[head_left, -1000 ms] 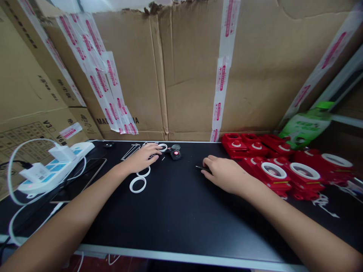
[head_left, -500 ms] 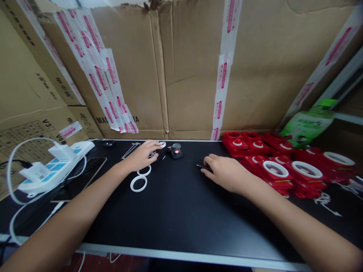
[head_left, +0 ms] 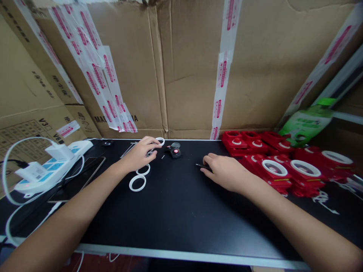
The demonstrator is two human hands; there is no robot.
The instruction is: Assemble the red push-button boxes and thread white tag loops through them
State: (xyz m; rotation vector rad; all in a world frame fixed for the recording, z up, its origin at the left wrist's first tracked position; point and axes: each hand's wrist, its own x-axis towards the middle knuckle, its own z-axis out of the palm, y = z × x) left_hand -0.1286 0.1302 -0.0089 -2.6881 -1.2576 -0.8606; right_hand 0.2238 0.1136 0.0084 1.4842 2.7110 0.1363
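Note:
My left hand (head_left: 143,153) is at the back of the black table, its fingers curled at a white ring (head_left: 160,141) that stands tilted up at the fingertips. Part of that grip is hidden. Two more white rings (head_left: 137,183) lie just in front of this hand, and thin metal pieces (head_left: 128,149) lie beside it. My right hand (head_left: 218,168) rests on the table, closed round a slim dark pointed tool (head_left: 202,166) whose exact kind I cannot make out. Between the hands sits a small black part (head_left: 175,151) with a red-and-white centre and a clear round lid.
Several red devices (head_left: 272,170), some with white rings, crowd the right side, with a green bottle (head_left: 307,122) behind them. At left are a white power strip (head_left: 53,166), cables and a phone (head_left: 78,181). Cardboard (head_left: 193,75) walls off the back.
My left hand has risen slightly, and the white ring at its fingertips has come up, showing more of its opening. My right hand has stayed put with the dark tool.

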